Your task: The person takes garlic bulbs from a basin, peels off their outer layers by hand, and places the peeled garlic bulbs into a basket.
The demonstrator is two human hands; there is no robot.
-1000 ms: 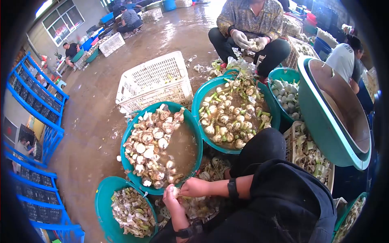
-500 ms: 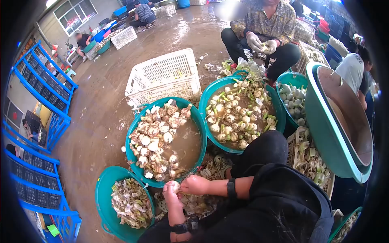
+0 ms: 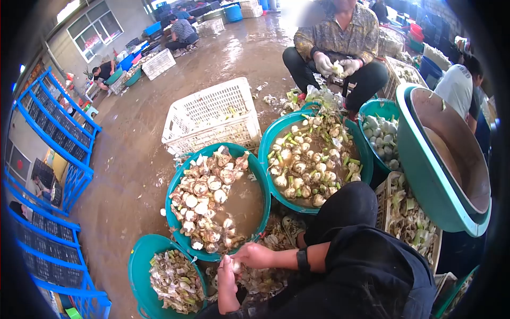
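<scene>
Over the near rim of a teal basin, both hands meet around a pale garlic bulb (image 3: 235,266). My left hand (image 3: 227,279) has its fingers wrapped round the bulb from the left. My right hand (image 3: 256,255) comes in from the right, its fingers closed against the bulb; its fingertips are partly hidden. Just beyond, the teal basin (image 3: 268,204) holds muddy garlic bulbs (image 3: 204,194) in brown water. Left of my hands, another teal basin (image 3: 139,252) contains peeled-off skins and stalks (image 3: 175,282). More peelings (image 3: 260,284) lie beneath my hands.
A second teal basin (image 3: 264,154) of garlic in water stands farther right, with a white crate (image 3: 212,101) behind. A co-worker (image 3: 340,37) in gloves squats opposite, holding garlic. Stacked tubs (image 3: 425,175) lean at right beside a crate of peelings (image 3: 406,223). Blue racks (image 3: 53,138) stand at left.
The view has tilted up slightly, so the scene sits lower in the picture. My hands remain together on the garlic bulb, the left turned a little more upright.
</scene>
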